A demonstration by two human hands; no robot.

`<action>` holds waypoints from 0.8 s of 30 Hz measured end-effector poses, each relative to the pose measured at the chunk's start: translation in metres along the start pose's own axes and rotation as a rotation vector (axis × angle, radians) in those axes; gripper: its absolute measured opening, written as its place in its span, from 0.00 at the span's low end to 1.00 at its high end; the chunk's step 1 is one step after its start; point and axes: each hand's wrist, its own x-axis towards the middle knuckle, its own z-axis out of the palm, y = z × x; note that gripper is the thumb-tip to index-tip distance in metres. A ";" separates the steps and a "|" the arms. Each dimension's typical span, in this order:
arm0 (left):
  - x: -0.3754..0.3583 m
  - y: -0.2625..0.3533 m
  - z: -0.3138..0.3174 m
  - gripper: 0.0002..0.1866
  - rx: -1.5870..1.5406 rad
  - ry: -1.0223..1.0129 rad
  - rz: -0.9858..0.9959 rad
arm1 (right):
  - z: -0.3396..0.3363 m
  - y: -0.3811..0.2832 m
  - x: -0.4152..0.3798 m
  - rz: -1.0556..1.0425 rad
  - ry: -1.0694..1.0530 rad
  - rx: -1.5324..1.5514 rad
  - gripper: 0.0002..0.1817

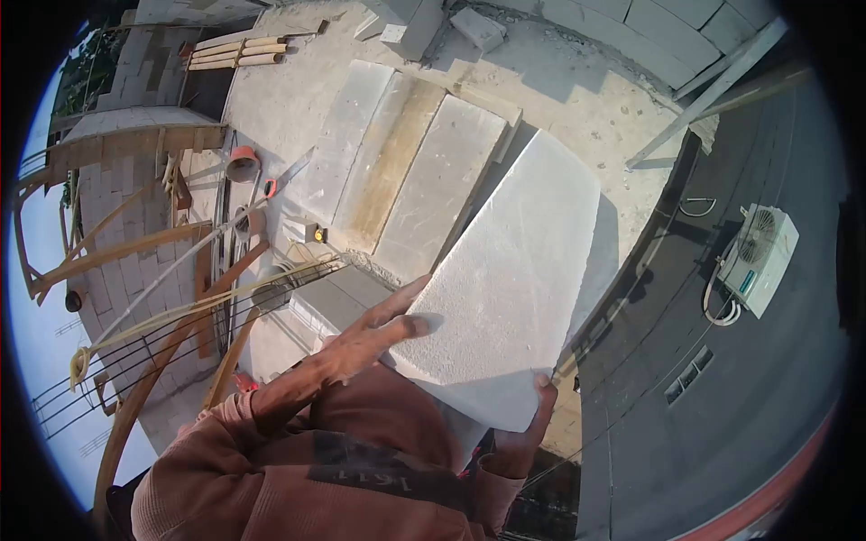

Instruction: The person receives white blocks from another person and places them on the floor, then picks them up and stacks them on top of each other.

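A large pale lightweight concrete block (505,279) is tilted in front of my body, one end close to my chest. My left hand (383,334) grips its left edge, with the thumb on the top face and the fingers partly hidden along the side. At the near right corner, my right hand (539,410) holds the block from below, its thumb showing at the edge and the other fingers hidden. Beyond it several similar blocks (442,176) lie side by side, one with a brown-stained face.
Steel rebar (180,334) and wooden beams (135,397) stand at the left, near a red bucket (243,164). A drop on the right holds an air-conditioner unit (758,257) on a dark wall. Bamboo poles (239,52) lie at the far left; a block wall (667,41) rises behind.
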 end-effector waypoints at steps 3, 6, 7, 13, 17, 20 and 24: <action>-0.032 -0.013 -0.053 0.46 -0.269 0.137 0.094 | 0.081 0.000 0.020 0.038 -0.171 -0.231 0.39; -0.043 -0.042 -0.096 0.48 -0.553 0.304 0.170 | 0.164 0.011 0.052 0.088 -0.334 -0.426 0.41; -0.044 -0.050 -0.109 0.49 -0.627 0.363 0.182 | 0.194 0.017 0.062 0.106 -0.394 -0.509 0.41; 0.003 -0.081 -0.159 0.52 -1.118 0.632 0.332 | 0.347 0.058 0.157 0.193 -0.690 -0.953 0.47; 0.071 -0.120 -0.166 0.50 -1.375 0.697 0.426 | 0.392 0.087 0.236 0.036 -1.070 -1.173 0.46; 0.109 -0.127 -0.164 0.46 -1.449 0.699 0.443 | 0.404 0.084 0.284 0.025 -1.160 -1.395 0.44; 0.144 -0.111 -0.150 0.46 -1.476 0.569 0.318 | 0.398 0.060 0.301 0.307 -0.791 -1.421 0.42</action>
